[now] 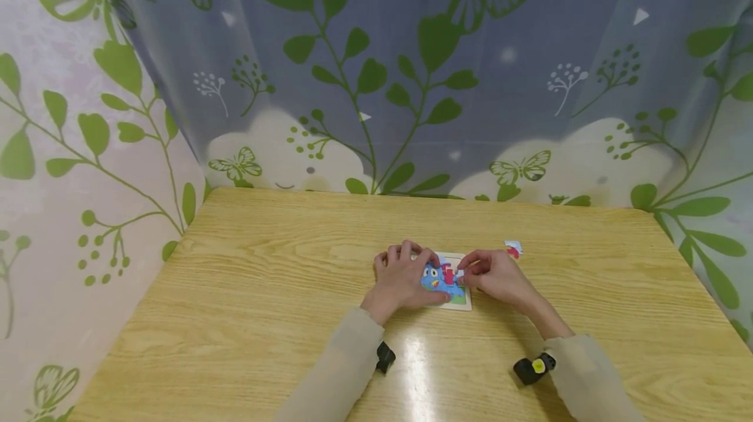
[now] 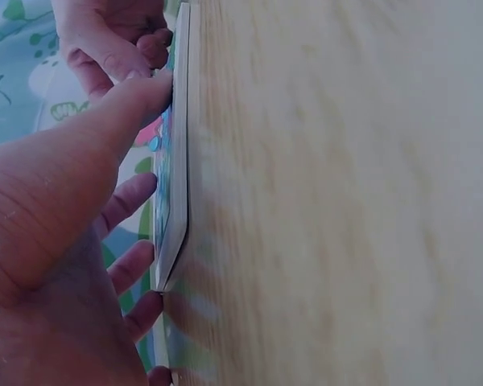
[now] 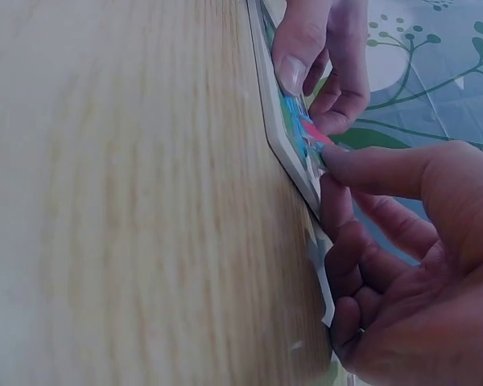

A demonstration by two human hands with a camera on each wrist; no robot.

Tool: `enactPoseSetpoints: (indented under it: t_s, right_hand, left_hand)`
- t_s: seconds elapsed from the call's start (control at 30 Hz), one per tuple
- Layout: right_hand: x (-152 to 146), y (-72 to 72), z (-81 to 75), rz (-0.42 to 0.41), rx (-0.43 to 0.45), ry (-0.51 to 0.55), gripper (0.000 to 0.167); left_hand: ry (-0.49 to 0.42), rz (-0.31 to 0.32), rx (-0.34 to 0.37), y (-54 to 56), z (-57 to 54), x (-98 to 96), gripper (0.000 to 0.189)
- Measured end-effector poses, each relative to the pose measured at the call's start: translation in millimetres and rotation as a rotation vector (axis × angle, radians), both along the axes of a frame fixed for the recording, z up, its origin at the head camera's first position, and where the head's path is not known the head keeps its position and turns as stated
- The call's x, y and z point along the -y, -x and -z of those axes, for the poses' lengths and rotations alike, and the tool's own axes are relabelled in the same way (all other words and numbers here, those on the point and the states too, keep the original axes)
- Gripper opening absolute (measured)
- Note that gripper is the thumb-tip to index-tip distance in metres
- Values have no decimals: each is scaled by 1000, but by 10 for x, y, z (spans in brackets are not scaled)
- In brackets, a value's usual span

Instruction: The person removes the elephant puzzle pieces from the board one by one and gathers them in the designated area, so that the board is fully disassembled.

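Observation:
A small jigsaw board (image 1: 468,298) with a pale rim lies on the table, its picture a blue cartoon animal with red parts. My left hand (image 1: 402,281) rests over its left side, fingers spread and thumb along the near part; it covers much of the picture. At the board's right side, my right hand (image 1: 497,276) pinches a small puzzle piece (image 1: 460,274) between thumb and forefinger, low over the board. The fingers partly hide that piece, and whether it is seated cannot be told. Behind the right hand lies a loose white, blue and red puzzle piece (image 1: 514,248).
The wooden table (image 1: 282,245) reaches back to a curtain (image 1: 376,82) printed with leaves and butterflies. Patterned cloth also hangs at both sides. Black wrist cameras (image 1: 534,368) sit at the sleeves.

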State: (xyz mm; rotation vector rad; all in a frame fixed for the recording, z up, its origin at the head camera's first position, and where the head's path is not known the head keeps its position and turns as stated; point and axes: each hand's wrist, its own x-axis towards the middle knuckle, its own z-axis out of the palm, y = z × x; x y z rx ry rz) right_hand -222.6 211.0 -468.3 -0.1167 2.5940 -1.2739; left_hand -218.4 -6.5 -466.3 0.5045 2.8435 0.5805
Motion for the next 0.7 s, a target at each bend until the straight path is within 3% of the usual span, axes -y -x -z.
enactPoseSetpoints:
  t_s: [0.43,0.7]
  right_hand:
    - [-174,-45,-35,-45,-13,128,28]
    - [-318,-78,-21,-42,-57,107,24]
  left_hand:
    - [-3,28,24,30,-1,9,54]
    - [-10,70,26,43,-12,70,62]
